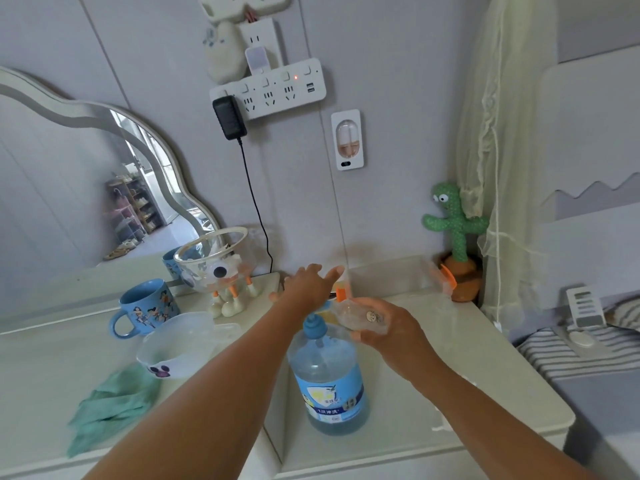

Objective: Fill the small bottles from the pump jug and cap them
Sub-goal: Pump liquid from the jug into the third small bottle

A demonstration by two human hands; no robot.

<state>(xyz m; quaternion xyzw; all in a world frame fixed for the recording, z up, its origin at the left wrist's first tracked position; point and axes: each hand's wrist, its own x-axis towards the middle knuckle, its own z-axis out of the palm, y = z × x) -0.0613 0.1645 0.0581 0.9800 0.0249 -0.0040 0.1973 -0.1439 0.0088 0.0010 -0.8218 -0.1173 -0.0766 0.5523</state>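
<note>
A big clear pump jug [329,382] with blue liquid and a blue pump head stands on the pale tabletop [485,393] at centre. My left hand [308,284] lies flat on the pump top, fingers straight and spread. My right hand [384,327] grips a small clear bottle [360,315] tilted on its side, its mouth at the pump spout. An orange part [341,294] shows just behind the spout; I cannot tell what it belongs to.
Left of the jug sit a white bowl [173,351], a blue mug [147,308], a green cloth [110,407] and a glass bowl [214,258] on a figurine stand. A clear box [398,275] and a cactus toy [457,244] are at the back right. A mirror leans at left.
</note>
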